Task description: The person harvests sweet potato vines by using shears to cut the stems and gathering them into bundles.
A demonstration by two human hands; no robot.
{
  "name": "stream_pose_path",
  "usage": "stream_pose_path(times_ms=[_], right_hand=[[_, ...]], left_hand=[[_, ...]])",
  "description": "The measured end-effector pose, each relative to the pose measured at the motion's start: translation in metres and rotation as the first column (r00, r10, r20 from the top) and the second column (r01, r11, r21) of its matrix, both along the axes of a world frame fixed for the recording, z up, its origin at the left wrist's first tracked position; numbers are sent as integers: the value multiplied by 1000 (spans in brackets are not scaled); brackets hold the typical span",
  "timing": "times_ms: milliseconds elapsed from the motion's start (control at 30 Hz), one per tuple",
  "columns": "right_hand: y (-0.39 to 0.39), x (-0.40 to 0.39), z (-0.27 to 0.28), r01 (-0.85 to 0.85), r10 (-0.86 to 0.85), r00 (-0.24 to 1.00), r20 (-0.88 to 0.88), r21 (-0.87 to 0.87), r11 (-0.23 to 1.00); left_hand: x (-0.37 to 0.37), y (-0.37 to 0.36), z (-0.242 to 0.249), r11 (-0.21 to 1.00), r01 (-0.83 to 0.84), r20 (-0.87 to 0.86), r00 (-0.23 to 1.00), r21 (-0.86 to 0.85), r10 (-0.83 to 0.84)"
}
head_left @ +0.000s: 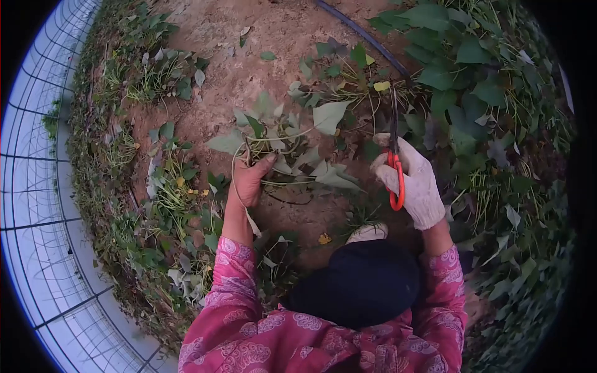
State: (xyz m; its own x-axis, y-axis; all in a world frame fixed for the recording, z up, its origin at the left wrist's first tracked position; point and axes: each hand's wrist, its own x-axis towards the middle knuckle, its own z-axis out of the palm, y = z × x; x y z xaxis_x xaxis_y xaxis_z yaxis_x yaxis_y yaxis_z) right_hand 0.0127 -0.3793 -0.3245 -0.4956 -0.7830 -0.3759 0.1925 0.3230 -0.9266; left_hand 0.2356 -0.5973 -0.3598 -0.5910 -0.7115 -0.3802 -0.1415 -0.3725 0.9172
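Observation:
My bare left hand (252,180) is closed around a bunch of leafy vine cuttings (283,140), whose pale green leaves fan out above and to the right of it. One long stem hangs down along my left wrist. On my right hand (413,180) is a whitish work glove, soiled at the fingers. That hand grips scissors (397,180) by their orange-red handles, the dark narrow blades pointing away from me. Whether the blades are apart is hard to make out. Beyond their tips grows a cluster of cut-looking stems with yellowing leaves (380,86).
Leafy vines (485,68) grow thickly along the right, with more trimmed plants (168,186) on the left. A dark hose (364,34) crosses the reddish soil (249,68) at the top. Wire-grid fencing (37,205) curves along the far left. My shoe (368,232) shows below.

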Motion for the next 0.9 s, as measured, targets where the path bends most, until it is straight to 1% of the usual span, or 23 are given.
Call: stream_pose_path(times_ms=[67,100,167,200,267,300,333,367,400,433,467,500,533,567,600,633,667,700,767,800,833,867,900], right_hand=[[-9,8,6,100,-80,992,100,-212,972],[-13,8,8,85,-85,996,10,-203,975],[-23,10,14,73,-106,988,-112,-263,962],[-27,11,8,79,-162,941,-296,-275,958],[-33,10,7,-9,-78,852,-518,-164,986],[-34,13,7,-1,-51,857,-512,-101,995],[-33,17,-4,-39,-9,824,-566,-73,997],[-32,18,-16,-76,32,784,-620,-44,996],[-28,19,-22,-69,43,712,-701,-8,998],[-23,20,-27,-61,40,705,-708,-4,998],[-18,22,-32,-46,68,727,-683,51,998],[-12,25,-37,-30,90,750,-655,103,994],[-5,27,-41,-49,135,714,-687,144,988],[-1,30,-48,-45,133,716,-685,145,988],[2,32,-54,-26,103,763,-638,130,991],[5,33,-58,-9,76,807,-586,117,993],[7,34,-61,-11,80,812,-578,121,993],[8,32,-60,-35,100,840,-533,131,991],[10,31,-56,-65,125,870,-476,141,988],[10,29,-55,-99,177,858,-482,184,978],[9,26,-52,-132,229,843,-486,226,965],[8,22,-48,-137,232,847,-478,226,964],[9,18,-44,-176,275,848,-454,249,953]], left_hand=[[-18,14,10,977,-74,-63,994,200,89],[-20,15,8,973,-29,-26,999,229,36],[-32,29,5,975,31,-28,999,218,-26],[-40,37,4,977,78,-33,997,199,-73],[-51,51,8,963,209,-20,978,169,-208],[-54,59,9,949,265,2,963,169,-269],[-61,68,18,940,290,34,953,181,-301],[-64,72,9,928,373,130,920,-3,-370],[-66,74,0,871,455,232,882,-184,-411],[-68,76,13,702,583,454,797,-410,-397],[-65,82,10,701,584,451,797,-408,-402],[-61,86,5,599,630,538,763,-494,-359],[-58,88,-2,480,674,616,728,-562,-302],[-55,88,-10,409,683,591,729,-605,-345],[-53,88,-20,410,686,592,727,-601,-347],[-51,90,-29,717,592,425,793,-369,-436],[-47,91,-35,888,459,240,866,-36,-438],[-49,89,-32,887,460,243,865,-32,-440],[-54,84,-23,881,445,264,841,160,-473],[-53,85,-25,881,443,269,839,164,-472],[-52,85,-28,922,356,247,890,152,-384],[-50,85,-29,954,263,227,929,143,-291],[-51,83,-28,966,185,183,959,181,-218]])
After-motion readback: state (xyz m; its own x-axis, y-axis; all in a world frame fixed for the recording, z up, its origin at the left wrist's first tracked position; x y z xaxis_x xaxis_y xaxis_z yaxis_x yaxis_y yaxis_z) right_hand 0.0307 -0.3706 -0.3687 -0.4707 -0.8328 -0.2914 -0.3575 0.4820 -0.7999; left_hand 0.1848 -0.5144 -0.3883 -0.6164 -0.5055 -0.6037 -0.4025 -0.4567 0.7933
